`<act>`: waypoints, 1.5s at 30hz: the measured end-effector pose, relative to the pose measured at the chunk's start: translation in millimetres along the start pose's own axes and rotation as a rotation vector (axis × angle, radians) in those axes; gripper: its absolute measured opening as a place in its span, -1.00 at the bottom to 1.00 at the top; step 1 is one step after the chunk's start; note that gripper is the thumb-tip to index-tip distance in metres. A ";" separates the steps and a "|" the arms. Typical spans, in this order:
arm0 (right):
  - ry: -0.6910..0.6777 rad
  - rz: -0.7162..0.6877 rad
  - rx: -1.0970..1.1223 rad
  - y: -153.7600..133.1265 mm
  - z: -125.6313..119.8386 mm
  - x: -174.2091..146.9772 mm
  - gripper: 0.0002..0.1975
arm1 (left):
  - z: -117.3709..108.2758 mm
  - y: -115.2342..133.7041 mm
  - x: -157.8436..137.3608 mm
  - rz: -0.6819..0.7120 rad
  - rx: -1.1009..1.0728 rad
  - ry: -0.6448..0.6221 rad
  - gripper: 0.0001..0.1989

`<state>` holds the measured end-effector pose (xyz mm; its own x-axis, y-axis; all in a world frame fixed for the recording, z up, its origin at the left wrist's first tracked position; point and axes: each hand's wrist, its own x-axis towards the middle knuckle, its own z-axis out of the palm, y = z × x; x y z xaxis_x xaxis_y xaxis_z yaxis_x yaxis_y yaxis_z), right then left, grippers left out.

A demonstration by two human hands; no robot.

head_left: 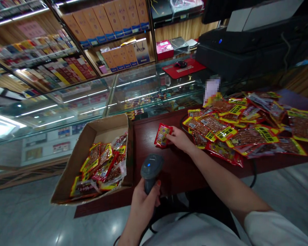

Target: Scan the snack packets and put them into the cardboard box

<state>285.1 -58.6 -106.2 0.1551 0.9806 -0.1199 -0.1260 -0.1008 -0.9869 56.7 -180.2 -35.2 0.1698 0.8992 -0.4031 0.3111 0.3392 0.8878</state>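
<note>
My left hand (145,201) is wrapped round the handle of a dark grey barcode scanner (152,165), which has a small blue light on top. Just above the brown table (146,133), my right hand (179,138) pinches a small red and yellow snack packet (163,135) by its right side. The scanner's head is close below the packet, apart from it. Left of both hands, an open cardboard box (130,153) holds several snack packets (102,164). To the right lies a large heap of similar packets (236,123) in clear, red and yellow wrapping.
Behind the table runs a glass display counter (92,97). On it lie a red mouse mat (195,70) with a black mouse (181,64), and black till equipment (236,51) at the right. Shelves with orange boxes (105,20) stand behind. A black cable (254,174) hangs at the table's front edge.
</note>
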 end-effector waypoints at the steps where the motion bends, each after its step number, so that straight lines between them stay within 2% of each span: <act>1: -0.014 -0.022 -0.020 1.1 0.1 0.2 -0.77 | 0.2 -0.1 0.3 0.001 -0.008 -0.004 -0.67; 4: -0.044 -0.048 -0.077 1.6 1.3 -0.3 -0.78 | 0.0 -0.7 0.6 0.000 -0.018 -0.001 -0.62; 10: -0.008 -0.050 -0.173 -4.6 3.6 -2.3 -0.81 | 0.4 3.2 0.2 0.010 -0.023 0.005 -0.64; 19: -0.044 -0.009 -0.018 -2.1 3.5 -2.7 -0.73 | 0.1 0.7 1.9 0.008 -0.036 0.002 -0.64; 24: 0.146 0.044 0.214 -19.0 4.7 -5.7 -0.69 | 5.6 -17.5 13.2 -0.048 -0.190 0.009 -0.53; 26: 0.143 0.023 0.326 -39.3 19.6 -9.1 -0.67 | 5.8 -25.4 18.1 -0.068 -0.250 0.001 -0.51; 27: 0.085 -0.002 0.368 -52.0 32.3 -10.9 -0.66 | 5.2 -28.2 19.9 -0.071 -0.271 -0.006 -0.51; 29: -0.117 -0.058 0.406 -78.7 66.1 -13.0 -0.62 | 3.2 -31.0 21.7 -0.066 -0.297 -0.018 -0.50; 32: -0.426 -0.093 0.293 -108.7 117.8 -7.2 -0.58 | 0.0 -30.6 21.4 -0.051 -0.320 -0.011 -0.50; 34: -0.438 -0.128 0.113 -114.9 132.2 1.3 -0.56 | -1.5 -31.1 21.2 -0.044 -0.332 -0.008 -0.51; 36: -0.312 -0.245 -0.161 -110.7 119.2 8.2 -0.56 | -2.2 -34.0 22.3 -0.043 -0.338 -0.002 -0.49; 39: -0.006 -0.430 -0.760 -96.2 54.6 6.9 -0.64 | -2.5 -41.1 25.3 -0.045 -0.348 0.004 -0.45; 40: 0.136 -0.415 -0.972 -91.7 26.8 3.0 -0.66 | -2.4 -43.2 26.2 -0.046 -0.352 -0.002 -0.44; 42: 0.368 -0.300 -1.280 -84.5 -27.2 -9.4 -0.64 | -2.2 -45.6 27.4 -0.055 -0.362 -0.018 -0.43; 45: 0.562 -0.094 -1.540 -76.0 -85.3 -34.3 -0.65 | -1.7 -44.5 27.2 -0.067 -0.369 -0.030 -0.43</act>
<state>372.9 -98.9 -36.2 0.4640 0.8467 0.2605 0.8857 -0.4478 -0.1224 45.9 -170.4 -85.3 0.1895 0.8652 -0.4642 -0.0350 0.4784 0.8774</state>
